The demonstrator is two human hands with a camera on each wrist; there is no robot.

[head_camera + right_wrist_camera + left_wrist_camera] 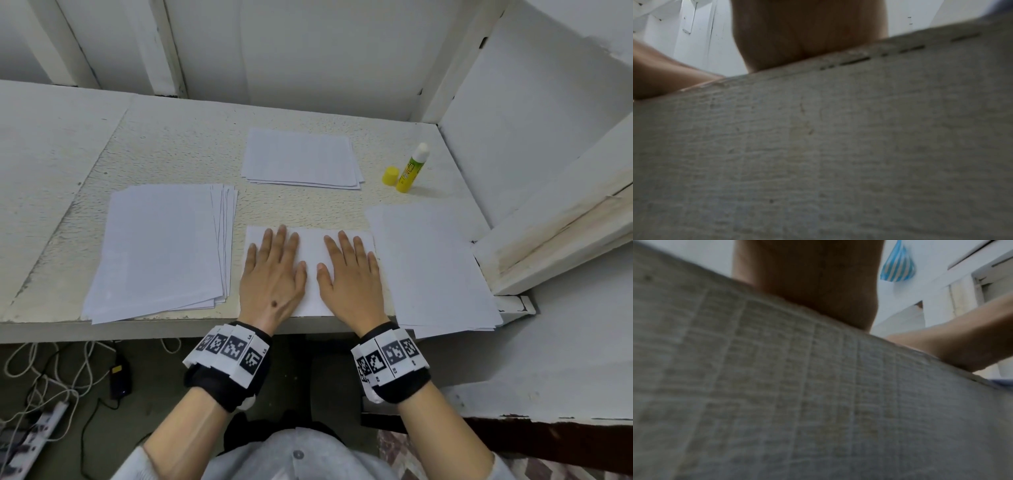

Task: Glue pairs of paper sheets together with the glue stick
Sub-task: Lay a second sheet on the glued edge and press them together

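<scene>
On the white counter (171, 144), left hand (272, 274) and right hand (351, 277) press flat, fingers straight, on the middle sheet (311, 267); the uncapped glue stick (411, 169) stands far right

Open strip of surface (191, 147) between the left paper stack (161, 250) and the far stack (301, 157). Upright glue stick (411, 169) and its loose cap (390, 175) blocking the far right, hemmed in by the side wall (534, 130). Right paper stack (435, 267) filling the near right edge.

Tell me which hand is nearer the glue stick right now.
Right. The right hand lies flat below-left of the glue stick; the left hand presses the same sheet, farther left.
</scene>
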